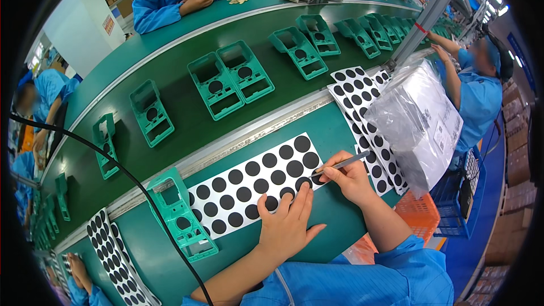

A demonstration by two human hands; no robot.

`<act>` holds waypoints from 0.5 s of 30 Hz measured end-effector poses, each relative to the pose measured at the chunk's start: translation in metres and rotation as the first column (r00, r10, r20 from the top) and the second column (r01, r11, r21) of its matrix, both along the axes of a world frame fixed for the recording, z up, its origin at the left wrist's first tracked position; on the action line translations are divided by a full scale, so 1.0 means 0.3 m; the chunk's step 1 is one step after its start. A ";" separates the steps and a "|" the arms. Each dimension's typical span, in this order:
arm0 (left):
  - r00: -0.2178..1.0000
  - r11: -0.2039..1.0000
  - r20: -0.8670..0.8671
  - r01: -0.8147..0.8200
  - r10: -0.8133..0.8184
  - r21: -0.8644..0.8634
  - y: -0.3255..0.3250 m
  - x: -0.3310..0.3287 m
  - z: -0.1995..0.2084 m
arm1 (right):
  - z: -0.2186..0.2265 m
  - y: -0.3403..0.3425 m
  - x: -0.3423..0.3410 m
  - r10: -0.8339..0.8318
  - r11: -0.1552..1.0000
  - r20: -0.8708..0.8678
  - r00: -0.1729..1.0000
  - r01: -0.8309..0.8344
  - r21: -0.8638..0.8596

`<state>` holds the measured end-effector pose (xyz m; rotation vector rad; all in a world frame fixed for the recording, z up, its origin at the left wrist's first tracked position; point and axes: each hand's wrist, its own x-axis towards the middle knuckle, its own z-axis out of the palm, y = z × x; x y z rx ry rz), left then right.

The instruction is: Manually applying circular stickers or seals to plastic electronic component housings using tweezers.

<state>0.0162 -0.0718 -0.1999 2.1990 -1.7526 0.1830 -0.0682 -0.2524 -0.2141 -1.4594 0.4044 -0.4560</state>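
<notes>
A white sheet with rows of round black stickers (243, 194) lies on the green worktop in front of me. My left hand (287, 229) rests open on its lower edge, fingers spread over the stickers. In my right hand (348, 179) I hold slim metal tweezers (351, 160), pinched between thumb and fingers. Their tip is at a sticker near the sheet's right end. Left of the sheet, a green plastic housing (182, 211) with a round black spot and rectangular openings sits on the worktop, covering part of the sheet's left edge.
Similar green housings (231, 79) stand along the dark green conveyor (187, 51) beyond a metal rail. More sticker sheets lie at left (113, 255) and right, beside a clear plastic bag (419, 122). An orange crate (418, 215) stands lower right. A black cable crosses the view; co-workers sit around.
</notes>
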 end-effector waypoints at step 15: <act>0.991 0.999 -0.137 -0.004 -0.001 -0.034 -0.002 0.029 -0.011 | 0.010 -0.005 -0.010 0.065 0.998 0.072 0.995 -0.064 -0.017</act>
